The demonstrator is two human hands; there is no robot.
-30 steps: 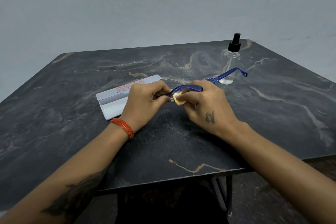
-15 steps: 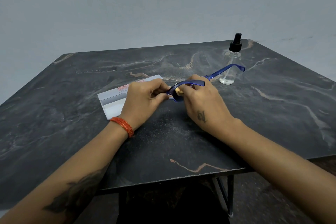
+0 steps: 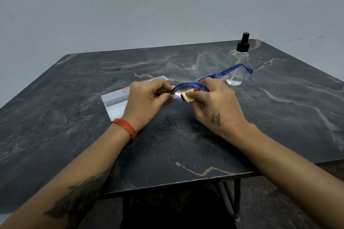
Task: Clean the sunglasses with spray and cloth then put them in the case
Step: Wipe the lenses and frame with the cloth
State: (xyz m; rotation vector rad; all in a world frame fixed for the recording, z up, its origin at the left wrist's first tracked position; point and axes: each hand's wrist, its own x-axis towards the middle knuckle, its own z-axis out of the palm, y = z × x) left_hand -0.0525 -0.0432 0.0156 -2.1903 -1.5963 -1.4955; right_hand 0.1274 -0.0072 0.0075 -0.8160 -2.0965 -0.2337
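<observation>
The blue-framed sunglasses (image 3: 193, 86) hover just above the middle of the dark marble table. My left hand (image 3: 147, 98) pinches their left end. My right hand (image 3: 216, 102) presses a small folded yellow cloth (image 3: 188, 97) against a lens; one blue temple arm (image 3: 234, 69) sticks out to the right, in front of the spray bottle. The clear spray bottle (image 3: 237, 65) with a black pump top stands upright at the back right. A white open case (image 3: 115, 102) lies flat behind my left hand, partly hidden by it.
The marble table (image 3: 74, 117) has its near edge close to my body, with black metal legs (image 3: 236, 201) below it. A plain grey wall rises behind the table.
The yellow cloth, mostly tucked under my right fingers half a second ago, now shows on the lens again. My right hand has slid slightly toward me; the glasses have stayed nearly in place.
</observation>
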